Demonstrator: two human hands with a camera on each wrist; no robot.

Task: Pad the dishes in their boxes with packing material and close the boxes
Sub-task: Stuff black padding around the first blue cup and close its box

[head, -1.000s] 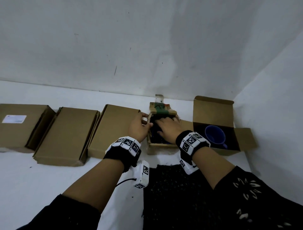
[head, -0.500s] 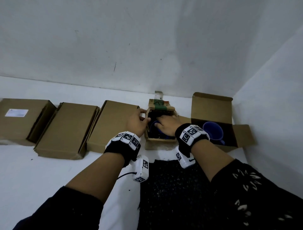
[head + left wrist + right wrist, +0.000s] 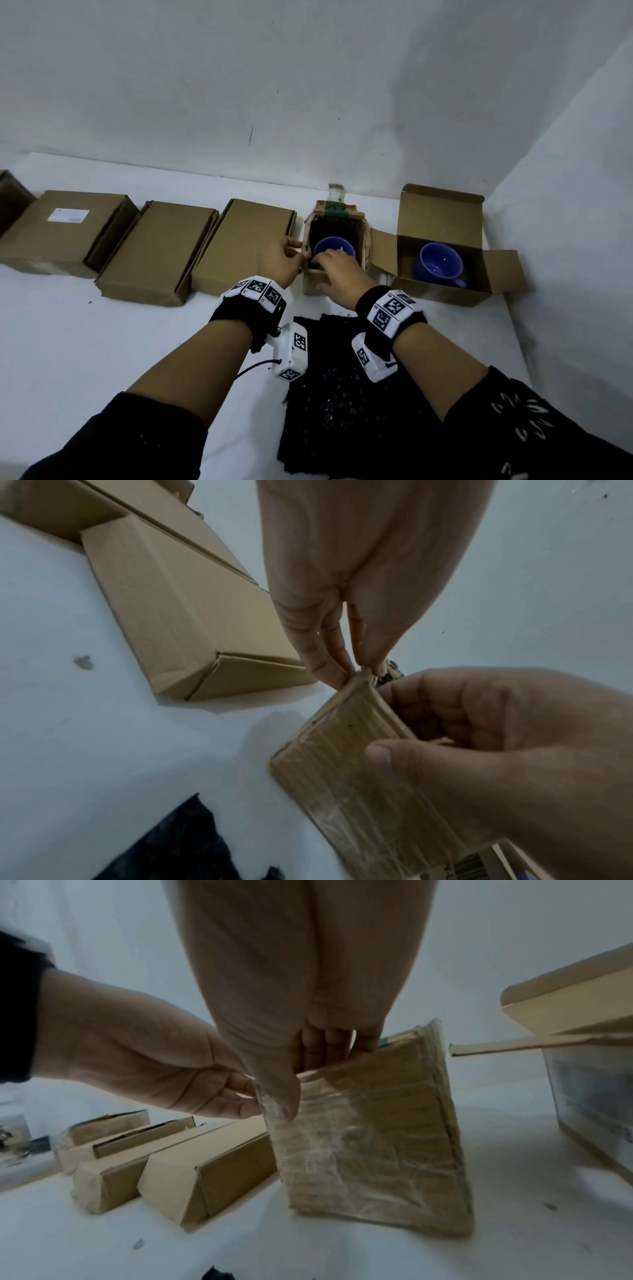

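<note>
The small open box [image 3: 334, 240] stands near the back wall [image 3: 308, 85] of the white table [image 3: 85, 342], and it serves here as the landmark. Inside it a blue cup [image 3: 334, 249] sits on black padding [image 3: 342, 226]. The left hand [image 3: 279, 262] pinches the box's left near corner between thumb and fingertips; the right hand [image 3: 337, 274] curls over the near wall, thumb outside on the taped cardboard, fingers dipping inside beside the cup. Just left of the box lie three closed flat cartons [image 3: 246, 243], the farthest bearing a white label [image 3: 67, 215] whose print is too small to read. Just right of the box, a larger open box [image 3: 445, 260] holds a second blue cup [image 3: 440, 262], and its side flap nearly touches the small box. The small box's far flap shows a green printed patch, perhaps a logo, unreadable. In front of the box a sheet of black packing material [image 3: 342, 394] lies on the table under the wrists.
</note>
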